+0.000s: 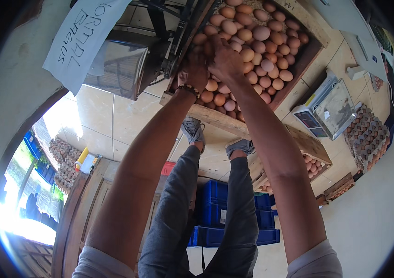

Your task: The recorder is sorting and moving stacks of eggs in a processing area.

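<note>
Brown eggs (261,33) of several shades fill a large wooden crate (218,120) in front of me. Both my hands reach in among the eggs at the crate's left side. My left hand (194,71), with a beaded bracelet at the wrist, points down among the eggs beside the left wall; its fingertips are hidden in shadow. Close on its right, my right hand (226,60) has bent fingers over the eggs. Whether either hand grips an egg cannot be made out.
Left of the crate stands a shiny metal machine (120,66) with a handwritten paper sheet (85,38). A digital scale (322,107) and stacked egg trays (367,139) are at the right. Blue plastic crates (214,205) and a smaller egg crate (311,149) lie nearer my legs.
</note>
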`<move>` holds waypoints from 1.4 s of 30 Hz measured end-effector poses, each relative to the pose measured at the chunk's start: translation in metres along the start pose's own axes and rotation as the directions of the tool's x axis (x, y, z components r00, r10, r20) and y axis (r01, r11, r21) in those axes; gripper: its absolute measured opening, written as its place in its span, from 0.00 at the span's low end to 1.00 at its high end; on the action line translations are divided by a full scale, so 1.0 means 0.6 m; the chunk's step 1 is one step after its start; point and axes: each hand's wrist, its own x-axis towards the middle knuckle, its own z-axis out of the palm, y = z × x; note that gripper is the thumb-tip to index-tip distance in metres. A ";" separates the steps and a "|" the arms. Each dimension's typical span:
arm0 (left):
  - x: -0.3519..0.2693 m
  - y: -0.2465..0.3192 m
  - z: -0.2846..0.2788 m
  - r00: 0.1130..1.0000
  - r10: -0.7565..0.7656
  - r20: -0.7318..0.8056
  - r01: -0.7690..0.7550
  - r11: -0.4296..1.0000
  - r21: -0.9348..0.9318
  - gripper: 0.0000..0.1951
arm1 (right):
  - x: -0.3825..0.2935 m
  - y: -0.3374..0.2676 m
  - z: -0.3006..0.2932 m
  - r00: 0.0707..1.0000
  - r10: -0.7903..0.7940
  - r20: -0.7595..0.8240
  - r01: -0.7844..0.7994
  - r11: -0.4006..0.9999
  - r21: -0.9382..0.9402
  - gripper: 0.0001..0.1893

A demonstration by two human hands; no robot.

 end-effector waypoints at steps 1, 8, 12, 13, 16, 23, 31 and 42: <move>0.003 0.007 0.001 0.999 -0.031 0.018 0.031 0.999 0.020 0.34 | 0.003 0.003 0.009 1.000 0.000 0.000 0.000 1.000 -0.005 0.28; -0.013 0.042 -0.021 0.969 -0.234 0.079 0.245 0.953 -0.177 0.41 | 0.010 0.018 0.035 1.000 -0.007 0.002 0.007 0.972 -0.235 0.14; -0.030 -0.003 -0.017 0.976 -0.011 -0.220 -0.042 0.971 -0.235 0.42 | 0.019 -0.027 -0.006 0.956 0.139 0.259 -0.062 0.957 -0.284 0.15; -0.029 -0.005 -0.020 0.957 0.111 -0.268 -0.175 0.958 -0.228 0.42 | 0.023 -0.024 -0.014 0.955 0.141 0.259 -0.062 0.955 -0.290 0.15; -0.021 0.000 -0.028 0.964 0.113 -0.241 -0.176 0.951 -0.256 0.41 | 0.033 -0.008 -0.035 0.940 0.138 0.313 -0.055 0.964 -0.259 0.15; -0.001 0.031 -0.022 0.982 -0.058 -0.180 0.001 0.953 -0.304 0.35 | 0.055 0.015 -0.031 0.984 0.106 0.143 -0.128 0.979 0.157 0.17; -0.017 0.019 -0.009 0.985 -0.054 -0.165 -0.004 0.944 -0.330 0.32 | 0.081 0.009 0.051 0.989 -0.032 -0.147 0.064 0.974 0.219 0.16; -0.050 -0.006 -0.006 0.945 0.036 -0.326 -0.109 0.972 -0.206 0.33 | 0.034 -0.009 0.072 0.973 0.111 -0.201 -0.031 0.930 0.366 0.17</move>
